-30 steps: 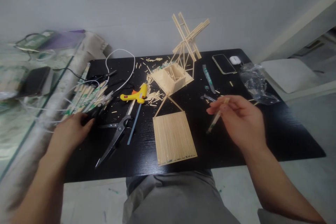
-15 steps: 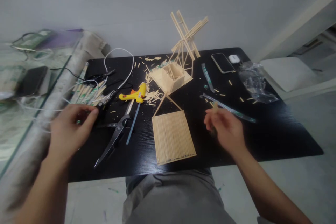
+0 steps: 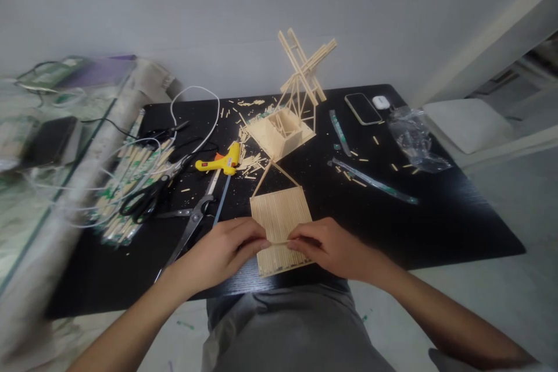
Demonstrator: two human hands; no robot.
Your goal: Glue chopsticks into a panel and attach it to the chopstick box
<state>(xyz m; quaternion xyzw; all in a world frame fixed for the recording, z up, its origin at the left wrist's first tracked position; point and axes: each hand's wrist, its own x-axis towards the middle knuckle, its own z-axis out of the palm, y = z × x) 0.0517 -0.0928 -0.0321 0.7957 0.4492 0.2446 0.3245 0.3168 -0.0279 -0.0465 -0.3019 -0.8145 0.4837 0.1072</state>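
Note:
A thin wooden stick [image 3: 278,242] spans the gap between my two hands, above a square panel [image 3: 279,212] of wooden sticks laid side by side. My left hand [image 3: 233,247] pinches its left end, and my right hand [image 3: 329,247] pinches its right end. The panel lies flat near the table's front edge, its lower sides partly covered by my fingers. Two sticks form a triangle at its far edge. Behind that stands a windmill-like stick model [image 3: 283,133] with crossed blades [image 3: 307,67].
A yellow glue gun [image 3: 220,163], large metal shears [image 3: 196,218] and black-handled scissors [image 3: 146,197] lie left, beside bundled sticks [image 3: 122,197] and a white cable [image 3: 218,107]. Right are a phone [image 3: 363,109], a white case [image 3: 381,103] and crumpled plastic [image 3: 414,136]. Stick offcuts [image 3: 250,165] are scattered about.
My left hand has come from the scissors at the left, and my right hand has moved in from the right with a stick piece. Both now meet over the panel.

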